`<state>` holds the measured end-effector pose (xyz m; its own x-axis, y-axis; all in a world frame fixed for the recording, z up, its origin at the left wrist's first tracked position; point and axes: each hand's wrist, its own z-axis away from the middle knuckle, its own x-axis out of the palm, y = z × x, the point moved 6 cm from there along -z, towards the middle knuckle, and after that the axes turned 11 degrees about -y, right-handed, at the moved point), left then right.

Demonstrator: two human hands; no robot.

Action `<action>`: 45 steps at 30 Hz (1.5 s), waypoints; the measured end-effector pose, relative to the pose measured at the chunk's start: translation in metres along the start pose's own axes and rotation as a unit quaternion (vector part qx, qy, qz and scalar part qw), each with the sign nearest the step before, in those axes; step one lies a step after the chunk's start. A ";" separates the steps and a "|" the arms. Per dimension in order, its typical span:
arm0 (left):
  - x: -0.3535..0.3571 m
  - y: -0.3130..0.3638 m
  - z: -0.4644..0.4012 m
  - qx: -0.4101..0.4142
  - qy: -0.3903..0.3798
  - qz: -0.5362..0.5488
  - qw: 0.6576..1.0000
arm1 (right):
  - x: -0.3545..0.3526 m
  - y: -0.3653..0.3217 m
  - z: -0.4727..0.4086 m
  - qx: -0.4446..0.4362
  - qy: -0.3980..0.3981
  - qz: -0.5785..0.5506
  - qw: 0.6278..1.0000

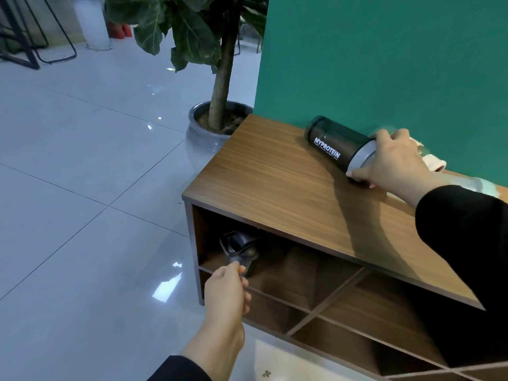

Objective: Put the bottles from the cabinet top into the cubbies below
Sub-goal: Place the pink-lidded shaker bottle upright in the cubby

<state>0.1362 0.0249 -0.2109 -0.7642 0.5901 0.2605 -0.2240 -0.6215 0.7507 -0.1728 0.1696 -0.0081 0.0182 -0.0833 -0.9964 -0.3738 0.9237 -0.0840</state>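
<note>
A dark shaker bottle (334,143) with white MYPROTEIN lettering lies on its side on the wooden cabinet top (275,182), near the green wall. My right hand (390,160) grips its grey lid end. A second dark bottle (239,247) sits in the upper left cubby (288,270). My left hand (226,291) reaches to that cubby's front edge, fingertips pinched on the bottle's lower part. Behind my right wrist a pale bottle (478,185) and a whitish object (434,162) lie on the top, mostly hidden.
The cabinet holds several open cubbies (365,303) below the top, split by wooden dividers. A potted tree (217,116) stands on the tiled floor just behind the cabinet's left end. Black metal frames (27,45) stand far back left.
</note>
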 end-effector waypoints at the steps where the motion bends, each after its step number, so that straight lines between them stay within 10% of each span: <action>1: 0.000 0.000 0.000 0.000 0.000 -0.002 1.000 | 0.003 -0.001 0.001 -0.006 -0.003 -0.021 1.000; 22: 0.015 0.016 0.032 0.055 -0.082 -0.035 0.995 | -0.068 -0.015 0.167 -0.243 0.180 -0.322 0.897; 31: 0.045 0.002 0.084 -0.091 -0.289 0.052 0.952 | -0.024 -0.018 0.289 -0.322 0.054 -0.272 0.905; 38: 0.039 -0.021 0.083 -0.172 -0.217 0.035 0.960 | 0.090 -0.002 0.307 -0.119 0.017 -0.678 0.725; 45: 0.031 -0.050 0.053 -0.228 -0.140 -0.048 0.962 | 0.165 0.002 0.291 0.109 0.026 -0.633 0.766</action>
<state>0.1563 0.1018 -0.2083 -0.5485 0.7321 0.4038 -0.5761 -0.6810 0.4521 0.0994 0.2664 -0.1764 0.1984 -0.9737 -0.1118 0.0768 0.1291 -0.9887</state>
